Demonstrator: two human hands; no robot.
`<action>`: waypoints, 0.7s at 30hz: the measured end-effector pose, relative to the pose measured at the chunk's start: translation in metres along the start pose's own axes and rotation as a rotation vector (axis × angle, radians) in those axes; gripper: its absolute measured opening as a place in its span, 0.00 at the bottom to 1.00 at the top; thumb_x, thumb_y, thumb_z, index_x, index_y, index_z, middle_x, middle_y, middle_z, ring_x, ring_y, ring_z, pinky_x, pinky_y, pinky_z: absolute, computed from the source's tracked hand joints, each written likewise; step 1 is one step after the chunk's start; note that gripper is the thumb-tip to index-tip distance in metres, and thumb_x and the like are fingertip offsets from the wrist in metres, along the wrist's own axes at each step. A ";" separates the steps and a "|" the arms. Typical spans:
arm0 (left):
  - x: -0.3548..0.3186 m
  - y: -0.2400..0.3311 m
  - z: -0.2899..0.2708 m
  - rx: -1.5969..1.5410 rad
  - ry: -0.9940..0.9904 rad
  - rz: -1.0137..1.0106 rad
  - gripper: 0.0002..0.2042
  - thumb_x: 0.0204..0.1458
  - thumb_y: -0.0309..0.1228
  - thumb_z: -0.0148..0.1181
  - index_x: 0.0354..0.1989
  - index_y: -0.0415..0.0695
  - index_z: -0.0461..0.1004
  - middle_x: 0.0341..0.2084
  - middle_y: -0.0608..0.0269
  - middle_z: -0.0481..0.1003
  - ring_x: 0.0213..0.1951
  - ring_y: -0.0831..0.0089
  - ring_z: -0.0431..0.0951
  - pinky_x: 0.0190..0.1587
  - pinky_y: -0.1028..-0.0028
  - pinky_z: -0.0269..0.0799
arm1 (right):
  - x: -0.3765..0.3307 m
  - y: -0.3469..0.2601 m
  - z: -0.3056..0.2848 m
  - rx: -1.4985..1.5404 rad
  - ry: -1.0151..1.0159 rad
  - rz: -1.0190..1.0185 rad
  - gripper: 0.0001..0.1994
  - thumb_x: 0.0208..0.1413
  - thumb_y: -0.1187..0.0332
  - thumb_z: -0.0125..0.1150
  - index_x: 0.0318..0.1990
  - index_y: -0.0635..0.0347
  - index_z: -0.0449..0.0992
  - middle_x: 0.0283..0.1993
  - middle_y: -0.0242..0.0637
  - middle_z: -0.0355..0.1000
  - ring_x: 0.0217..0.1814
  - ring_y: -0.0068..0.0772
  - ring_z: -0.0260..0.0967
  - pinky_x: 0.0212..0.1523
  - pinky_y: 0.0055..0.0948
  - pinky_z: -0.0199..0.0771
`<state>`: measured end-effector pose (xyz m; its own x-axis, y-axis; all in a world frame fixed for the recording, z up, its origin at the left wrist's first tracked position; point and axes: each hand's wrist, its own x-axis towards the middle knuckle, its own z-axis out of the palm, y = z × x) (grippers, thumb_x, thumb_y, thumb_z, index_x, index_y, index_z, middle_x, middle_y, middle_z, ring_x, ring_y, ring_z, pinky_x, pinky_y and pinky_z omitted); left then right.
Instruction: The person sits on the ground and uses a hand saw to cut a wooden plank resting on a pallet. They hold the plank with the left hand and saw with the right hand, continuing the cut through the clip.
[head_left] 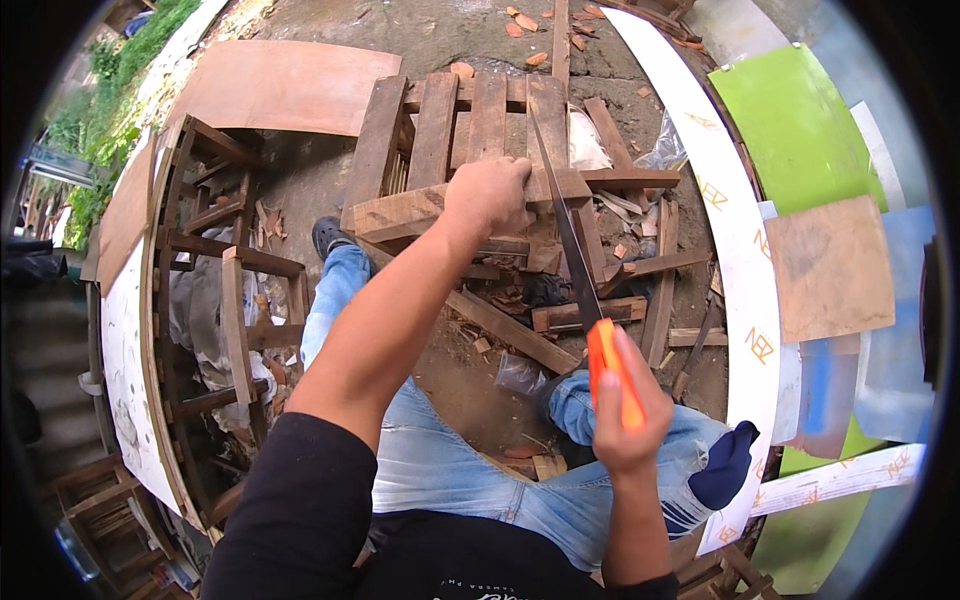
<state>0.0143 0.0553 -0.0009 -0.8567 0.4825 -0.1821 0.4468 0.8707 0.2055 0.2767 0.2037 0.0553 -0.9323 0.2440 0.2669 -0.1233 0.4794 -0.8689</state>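
My right hand (632,405) is closed round the orange handle of a handsaw (572,240). Its dark blade slants up and away to the left, lying across a wooden beam (400,211) near the beam's right end. My left hand (490,198) is wrapped over the middle of that beam, its fingers folded down on the far side. The beam rests crosswise on a low slatted wooden bench (433,130). Whether the teeth have entered the wood cannot be made out.
Wood offcuts (660,280) and chips litter the ground right of the bench. At left stands a wooden frame (240,255). A plywood sheet (290,85) lies behind it. A white board strip (735,300) curves along the right, beside a green panel (800,125).
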 end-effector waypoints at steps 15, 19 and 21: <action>0.010 -0.002 0.001 0.031 0.040 -0.077 0.27 0.45 0.46 0.74 0.51 0.44 0.74 0.48 0.53 0.80 0.52 0.54 0.81 0.52 0.57 0.78 | -0.072 -0.008 -0.036 -0.032 -0.036 0.099 0.21 0.60 0.74 0.57 0.60 0.79 0.74 0.54 0.62 0.78 0.55 0.50 0.81 0.57 0.36 0.78; 0.002 0.003 0.002 -0.001 0.025 -0.030 0.27 0.45 0.46 0.74 0.50 0.44 0.74 0.48 0.53 0.80 0.52 0.53 0.81 0.52 0.56 0.77 | -0.014 0.001 -0.006 0.035 0.037 -0.091 0.21 0.60 0.78 0.56 0.60 0.77 0.74 0.53 0.60 0.79 0.54 0.46 0.82 0.56 0.35 0.78; 0.003 0.003 0.000 -0.012 -0.047 0.015 0.27 0.45 0.45 0.74 0.50 0.44 0.74 0.48 0.52 0.80 0.52 0.53 0.80 0.51 0.56 0.77 | 0.035 0.018 0.031 0.029 0.017 0.018 0.20 0.60 0.77 0.59 0.60 0.74 0.75 0.56 0.57 0.79 0.57 0.42 0.80 0.56 0.31 0.77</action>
<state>0.0131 0.0593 -0.0004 -0.8372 0.4992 -0.2234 0.4557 0.8626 0.2198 0.2311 0.1947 0.0367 -0.9284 0.2669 0.2584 -0.1167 0.4507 -0.8850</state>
